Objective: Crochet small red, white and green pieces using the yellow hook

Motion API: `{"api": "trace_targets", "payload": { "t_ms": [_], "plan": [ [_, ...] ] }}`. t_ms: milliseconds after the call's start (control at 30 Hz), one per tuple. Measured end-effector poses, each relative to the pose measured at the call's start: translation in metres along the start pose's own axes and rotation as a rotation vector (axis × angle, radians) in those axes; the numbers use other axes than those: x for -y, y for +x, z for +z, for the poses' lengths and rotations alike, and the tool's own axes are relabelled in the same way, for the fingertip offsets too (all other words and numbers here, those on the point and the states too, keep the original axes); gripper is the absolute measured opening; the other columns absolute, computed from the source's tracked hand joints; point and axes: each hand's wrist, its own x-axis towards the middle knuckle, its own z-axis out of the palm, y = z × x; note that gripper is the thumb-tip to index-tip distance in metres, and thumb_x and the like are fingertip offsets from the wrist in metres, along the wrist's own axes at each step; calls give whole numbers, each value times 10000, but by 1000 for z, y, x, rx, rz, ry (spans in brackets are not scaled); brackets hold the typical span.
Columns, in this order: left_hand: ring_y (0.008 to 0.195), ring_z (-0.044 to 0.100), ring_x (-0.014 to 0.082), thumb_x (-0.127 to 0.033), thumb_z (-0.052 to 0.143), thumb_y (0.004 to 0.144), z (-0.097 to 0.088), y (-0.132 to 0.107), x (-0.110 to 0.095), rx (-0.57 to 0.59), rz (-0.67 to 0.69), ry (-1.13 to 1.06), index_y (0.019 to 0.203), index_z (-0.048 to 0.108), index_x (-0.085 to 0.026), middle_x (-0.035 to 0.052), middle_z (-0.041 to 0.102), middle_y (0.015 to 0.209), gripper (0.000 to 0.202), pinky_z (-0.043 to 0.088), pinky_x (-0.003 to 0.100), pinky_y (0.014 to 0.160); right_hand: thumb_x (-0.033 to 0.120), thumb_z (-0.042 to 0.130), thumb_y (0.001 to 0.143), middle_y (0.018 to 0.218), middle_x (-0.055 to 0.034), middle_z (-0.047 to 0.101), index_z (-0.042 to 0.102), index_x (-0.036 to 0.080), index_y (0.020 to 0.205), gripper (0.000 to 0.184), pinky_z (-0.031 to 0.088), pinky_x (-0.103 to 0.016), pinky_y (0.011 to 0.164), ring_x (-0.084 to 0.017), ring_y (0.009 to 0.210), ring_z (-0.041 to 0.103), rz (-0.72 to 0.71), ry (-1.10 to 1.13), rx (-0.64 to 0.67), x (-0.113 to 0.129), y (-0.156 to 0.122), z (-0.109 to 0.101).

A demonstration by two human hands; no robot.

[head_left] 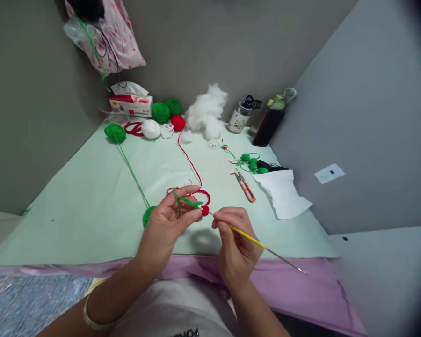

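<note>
My left hand [168, 220] is closed, pinching a small red crocheted piece [205, 210] between thumb and fingers, with green yarn [185, 200] looped over the fingers. My right hand [235, 243] is closed around a yellow-handled crochet hook [252, 241] whose tip meets the red piece; its metal end points right. A red strand [189, 161] runs from the work back to a red yarn ball [177, 122]. A green strand [133, 175] leads to a green yarn ball [115, 133]. Both hands hover above the pale green table [91, 210].
At the back lie green yarn balls [166, 111], a white ball [150, 128], white stuffing [206, 112], a tissue box [131, 104], a cup of tools [242, 117] and a bottle [272, 119]. Orange snips [245, 186], small green pieces [252, 164] and white paper [284, 192] lie right.
</note>
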Motion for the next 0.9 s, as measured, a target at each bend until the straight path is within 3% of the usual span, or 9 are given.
{"api": "trace_targets", "payload": {
  "t_ms": [233, 333, 500, 700, 900],
  "plan": [
    [915, 711, 187, -278, 888, 838, -4, 1, -1, -78, 130, 106, 1124, 825, -273, 26, 804, 999, 292, 581, 279, 810, 142, 583, 1035, 927, -39, 708, 782, 292, 1154, 276, 563, -348, 712, -185, 831, 667, 86, 38, 68, 7, -1, -1],
    [899, 716, 186, -275, 892, 838, -4, 1, 0, -81, 131, 123, 1060, 849, -273, 18, 818, 926, 227, 575, 281, 820, 112, 576, 1027, 945, -48, 714, 773, 296, 1210, 326, 576, -355, 748, -201, 904, 677, 41, -46, 88, 7, -4, 0],
    [885, 749, 186, -273, 907, 824, -2, -4, 5, -29, 68, 39, 1022, 859, -272, 10, 826, 877, 204, 591, 298, 879, 34, 616, 982, 1064, -66, 704, 756, 330, 1292, 451, 601, -339, 736, -189, 924, 692, -121, -178, 12, 2, -11, 5],
    [719, 732, 112, -271, 914, 825, 3, -4, -1, -30, -71, -162, 1084, 838, -259, -12, 822, 886, 270, 601, 213, 721, 92, 628, 1004, 1013, -36, 726, 806, 331, 1133, 325, 604, -320, 702, -170, 856, 704, 64, 132, -66, -1, -9, 7],
    [686, 715, 93, -238, 926, 797, 2, -3, -5, -35, -77, -139, 1088, 835, -230, -29, 756, 791, 305, 587, 180, 708, 199, 703, 994, 953, -20, 733, 832, 322, 1050, 187, 591, -286, 653, -136, 744, 697, 200, 381, -75, -2, 0, 8]
  ]
}}
